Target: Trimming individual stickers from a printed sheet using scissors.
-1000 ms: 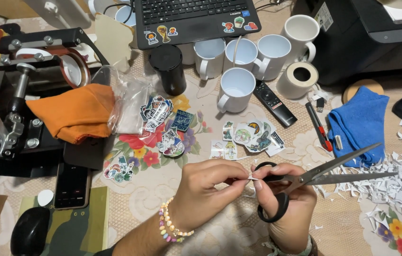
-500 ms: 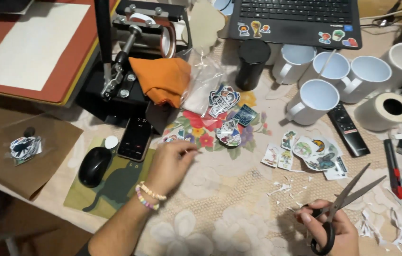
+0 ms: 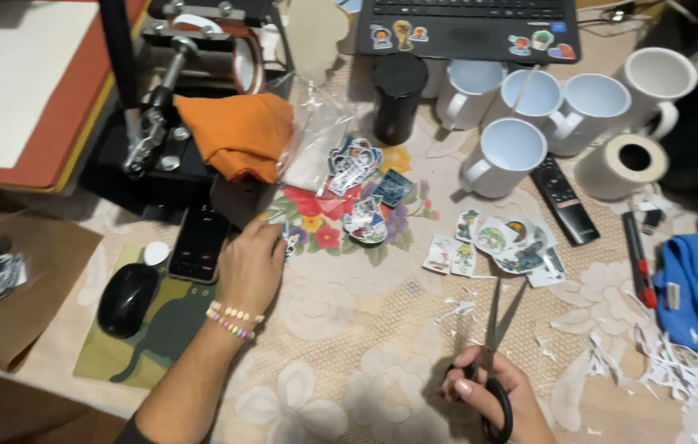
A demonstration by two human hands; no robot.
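Since your left hand (image 3: 250, 267) has left the scissors (image 3: 497, 353) and now rests fingers down on a cut sticker (image 3: 290, 242) beside the phone (image 3: 198, 244), your right hand (image 3: 493, 395), fingers clamped through the handles, holds the blades slightly apart and idle, suggesting a finished cut is being set aside.

Left hand (image 3: 249, 267) is covering the sticker under its fingertips; bottom edge is cutting off scissors (image 3: 494, 362) handles; laptop (image 3: 468, 25) is running off top.

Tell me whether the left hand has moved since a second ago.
Yes. The left hand has left the scissors, which the right hand holds, and reached out left across the table to rest beside the phone.
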